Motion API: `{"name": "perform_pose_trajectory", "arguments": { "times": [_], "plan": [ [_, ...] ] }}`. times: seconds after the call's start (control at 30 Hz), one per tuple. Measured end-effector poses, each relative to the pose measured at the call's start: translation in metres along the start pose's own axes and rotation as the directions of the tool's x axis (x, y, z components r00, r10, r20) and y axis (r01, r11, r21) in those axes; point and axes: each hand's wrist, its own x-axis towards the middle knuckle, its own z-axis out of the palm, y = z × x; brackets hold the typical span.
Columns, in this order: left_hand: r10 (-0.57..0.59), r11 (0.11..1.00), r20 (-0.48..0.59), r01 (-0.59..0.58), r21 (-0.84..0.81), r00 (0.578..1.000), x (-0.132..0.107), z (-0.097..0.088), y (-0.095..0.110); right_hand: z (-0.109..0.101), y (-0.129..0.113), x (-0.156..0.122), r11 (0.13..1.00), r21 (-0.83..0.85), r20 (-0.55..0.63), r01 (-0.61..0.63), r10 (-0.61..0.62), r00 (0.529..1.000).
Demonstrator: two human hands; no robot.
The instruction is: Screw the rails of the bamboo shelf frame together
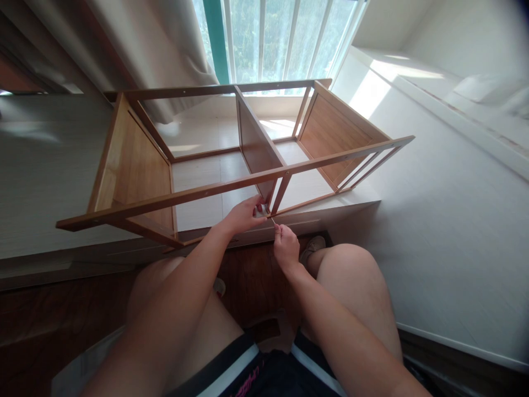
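Note:
A brown wooden shelf frame [243, 182] lies on its side in front of me, with panels at both ends and a middle panel [258, 129] between them. My left hand [246, 214] reaches to the near lower corner of that middle panel, its fingers bent around the joint there. Just right of it and slightly lower, my right hand [286, 245] is closed on a thin metal tool [273, 220], like a hex key. The tool's tip points up at the near lower rail, by the left fingertips. The exact contact is too small to tell.
The frame rests on a pale raised platform [198, 207] above a dark wooden floor [252, 309]. Behind it are a barred window [281, 44] and a beige curtain [157, 49]. A white wall-like panel [446, 220] stands on the right. My knees flank the working spot.

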Motion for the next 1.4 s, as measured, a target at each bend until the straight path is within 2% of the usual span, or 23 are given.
{"name": "perform_pose_trajectory", "arguments": {
  "times": [0.1,0.17,0.23,0.33,0.43,0.53,0.63,0.73,0.83,1.07,1.4],
  "plan": [
    [-0.003,1.0,0.001,0.003,-0.006,1.0,0.0,0.0,0.0,0.006,0.0,-0.001,0.972,0.221,0.064,-0.078,0.065,0.996],
    [-0.004,1.0,0.002,0.004,-0.008,1.0,-0.001,0.0,0.0,0.01,0.0,-0.001,0.901,0.393,0.12,-0.181,0.145,0.982],
    [0.0,1.0,0.001,0.0,-0.008,1.0,-0.001,-0.001,0.0,0.014,-0.002,-0.001,0.787,0.541,0.201,-0.296,0.221,0.954],
    [0.003,1.0,0.006,-0.003,-0.005,1.0,0.0,-0.001,0.0,0.016,-0.005,-0.001,0.565,0.69,0.336,-0.453,0.304,0.891],
    [0.0,1.0,0.011,0.001,-0.004,1.0,0.001,0.0,0.0,0.015,-0.008,-0.001,0.357,0.764,0.437,-0.538,0.327,0.838],
    [-0.007,1.0,0.009,0.007,-0.003,1.0,0.001,0.0,-0.001,0.013,-0.012,0.0,0.202,0.785,0.516,-0.585,0.309,0.799],
    [0.001,1.0,0.004,-0.001,-0.003,1.0,0.001,0.001,-0.002,0.01,-0.015,0.0,0.099,0.78,0.57,-0.618,0.294,0.767],
    [0.005,1.0,0.009,-0.005,-0.003,1.0,0.0,0.0,-0.001,0.009,-0.017,-0.001,0.036,0.784,0.583,-0.62,0.302,0.755],
    [-0.002,1.0,0.015,0.002,0.001,1.0,0.0,-0.001,0.0,0.01,-0.017,-0.003,0.035,0.802,0.553,-0.596,0.332,0.764],
    [0.0,1.0,0.006,0.0,0.009,1.0,0.001,-0.001,0.001,0.015,-0.014,-0.005,0.215,0.816,0.452,-0.537,0.341,0.824],
    [-0.008,1.0,0.003,0.008,-0.009,1.0,0.0,-0.002,0.002,0.017,-0.01,-0.003,0.361,0.792,0.361,-0.492,0.372,0.855]
  ]
}}
